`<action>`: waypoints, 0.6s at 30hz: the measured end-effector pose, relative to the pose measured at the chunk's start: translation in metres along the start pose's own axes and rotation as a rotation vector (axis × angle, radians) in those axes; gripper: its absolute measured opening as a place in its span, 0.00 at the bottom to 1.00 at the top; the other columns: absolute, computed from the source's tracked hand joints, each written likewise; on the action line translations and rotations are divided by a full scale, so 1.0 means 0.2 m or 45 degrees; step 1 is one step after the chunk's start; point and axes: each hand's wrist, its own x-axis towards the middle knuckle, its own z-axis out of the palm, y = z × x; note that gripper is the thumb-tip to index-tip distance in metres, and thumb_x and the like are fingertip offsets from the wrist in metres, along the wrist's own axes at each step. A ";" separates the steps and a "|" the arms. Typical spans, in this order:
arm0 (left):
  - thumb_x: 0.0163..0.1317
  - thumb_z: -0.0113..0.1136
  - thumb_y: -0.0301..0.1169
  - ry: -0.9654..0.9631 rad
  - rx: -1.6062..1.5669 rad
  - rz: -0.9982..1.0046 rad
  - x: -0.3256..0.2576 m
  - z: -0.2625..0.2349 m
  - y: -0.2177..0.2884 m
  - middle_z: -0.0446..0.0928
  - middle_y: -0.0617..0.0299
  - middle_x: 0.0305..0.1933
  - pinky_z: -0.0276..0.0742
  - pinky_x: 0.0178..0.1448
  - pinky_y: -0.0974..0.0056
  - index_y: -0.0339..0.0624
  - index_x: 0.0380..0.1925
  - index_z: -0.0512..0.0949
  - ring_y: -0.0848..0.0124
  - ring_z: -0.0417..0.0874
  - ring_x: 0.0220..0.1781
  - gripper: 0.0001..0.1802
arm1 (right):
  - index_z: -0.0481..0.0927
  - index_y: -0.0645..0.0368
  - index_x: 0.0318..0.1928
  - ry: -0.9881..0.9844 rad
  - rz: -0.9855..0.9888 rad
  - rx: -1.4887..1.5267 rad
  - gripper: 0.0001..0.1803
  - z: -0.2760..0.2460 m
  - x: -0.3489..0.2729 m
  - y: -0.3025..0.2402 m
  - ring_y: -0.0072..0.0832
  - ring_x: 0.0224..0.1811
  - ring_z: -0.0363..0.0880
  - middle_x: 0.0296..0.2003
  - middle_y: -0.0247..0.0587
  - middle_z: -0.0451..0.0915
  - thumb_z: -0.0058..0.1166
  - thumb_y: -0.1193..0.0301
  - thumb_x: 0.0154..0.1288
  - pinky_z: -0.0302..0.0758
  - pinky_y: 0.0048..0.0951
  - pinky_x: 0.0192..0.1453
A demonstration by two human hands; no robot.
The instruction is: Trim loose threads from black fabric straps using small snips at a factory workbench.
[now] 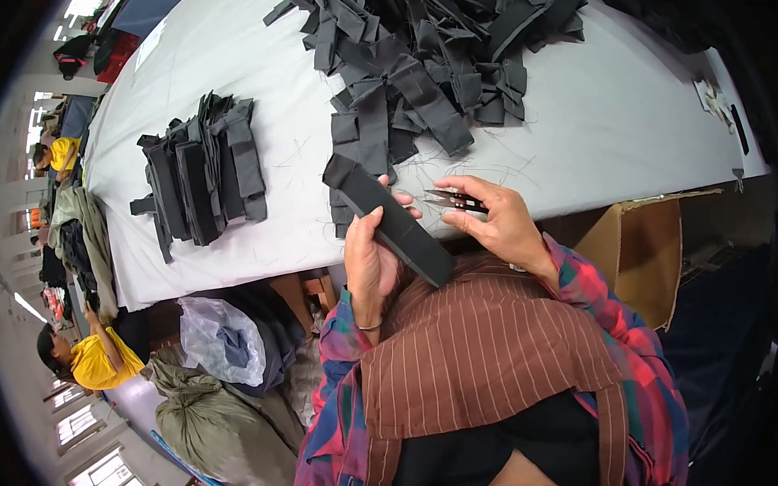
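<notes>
left hand (369, 258) fingers wrapped round a long flat dark grey fabric strip (392, 221), right hand (494, 220) pinching small black metal thread snips (454, 201), both at the white tabletop's (620, 123) near edge

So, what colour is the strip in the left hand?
Dark grey, almost black; the strip in the left hand shows in the head view.

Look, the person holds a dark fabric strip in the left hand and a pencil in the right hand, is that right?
Not quite. The left hand does hold the dark fabric strip, but the right hand holds small thread snips, not a pencil. The head view shows it.
</notes>
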 end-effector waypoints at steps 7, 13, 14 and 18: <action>0.71 0.33 0.36 -0.146 -0.076 -0.100 -0.05 0.03 -0.04 0.74 0.54 0.48 0.78 0.48 0.60 0.37 0.70 0.52 0.65 0.78 0.44 0.29 | 0.82 0.52 0.44 0.015 -0.404 -0.504 0.13 0.04 0.06 -0.03 0.31 0.29 0.75 0.28 0.33 0.76 0.62 0.70 0.55 0.67 0.30 0.34; 0.70 0.33 0.36 -0.106 -0.124 -0.097 -0.06 0.01 -0.04 0.74 0.52 0.47 0.80 0.47 0.56 0.39 0.70 0.51 0.65 0.78 0.42 0.30 | 0.83 0.49 0.41 0.149 -0.539 -0.615 0.12 0.09 0.05 -0.02 0.29 0.25 0.70 0.24 0.30 0.72 0.61 0.68 0.53 0.61 0.31 0.30; 0.70 0.32 0.36 -0.120 -0.123 -0.100 -0.06 0.01 -0.05 0.74 0.52 0.47 0.80 0.46 0.56 0.39 0.71 0.50 0.64 0.78 0.42 0.30 | 0.83 0.49 0.41 0.151 -0.524 -0.606 0.12 0.09 0.05 -0.02 0.29 0.25 0.70 0.24 0.30 0.72 0.61 0.69 0.53 0.61 0.31 0.30; 0.69 0.36 0.40 -0.132 -0.103 -0.147 -0.06 0.02 -0.06 0.73 0.53 0.47 0.79 0.47 0.56 0.43 0.70 0.53 0.63 0.77 0.42 0.31 | 0.84 0.50 0.40 0.170 -0.517 -0.592 0.11 0.09 0.05 -0.02 0.30 0.25 0.70 0.23 0.30 0.72 0.61 0.69 0.53 0.62 0.31 0.30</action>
